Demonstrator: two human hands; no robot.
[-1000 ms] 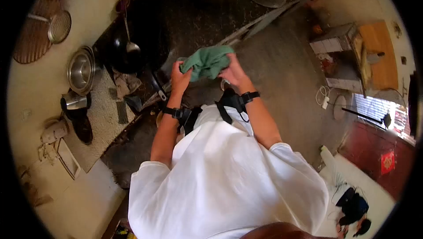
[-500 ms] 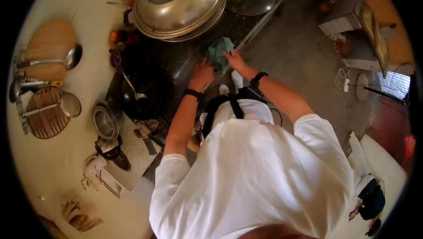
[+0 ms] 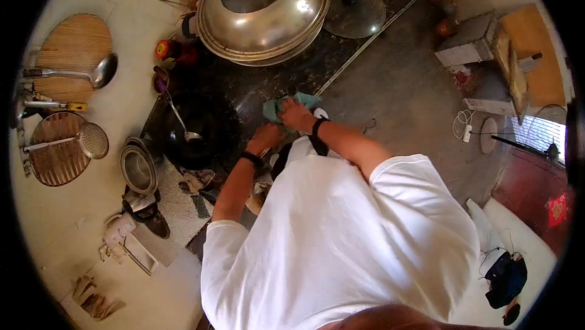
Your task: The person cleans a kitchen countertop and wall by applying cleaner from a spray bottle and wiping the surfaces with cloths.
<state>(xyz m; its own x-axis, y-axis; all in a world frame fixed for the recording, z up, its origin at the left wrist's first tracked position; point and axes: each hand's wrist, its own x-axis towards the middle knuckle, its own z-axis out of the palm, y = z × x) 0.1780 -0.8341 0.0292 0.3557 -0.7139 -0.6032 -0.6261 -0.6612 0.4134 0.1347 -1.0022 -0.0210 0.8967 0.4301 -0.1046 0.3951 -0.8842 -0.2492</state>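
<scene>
A crumpled green cloth (image 3: 273, 109) lies on the front edge of the dark countertop (image 3: 256, 83). My right hand (image 3: 295, 114) is on the cloth, its fingers pressed over it. To the left, my left hand (image 3: 264, 139) is near the counter's edge, between the black wok and the cloth; its fingers are too small and dim to make out. Both wrists wear dark bands. Beyond the hands stands a large steamer pot with a domed metal lid (image 3: 268, 22).
A ladle (image 3: 178, 114) rests in a black wok (image 3: 198, 141) at the left. Behind the cloth, a flat glass lid (image 3: 354, 10) lies on the counter. Metal bowls (image 3: 139, 168) sit left of the wok. Ladles and boards hang on the wall. Boxes (image 3: 466, 41) stand at the right.
The cloth has gone from hanging raised in my right hand to lying spread on the counter. My right hand has moved left and down onto it, and my left hand has shifted lower left.
</scene>
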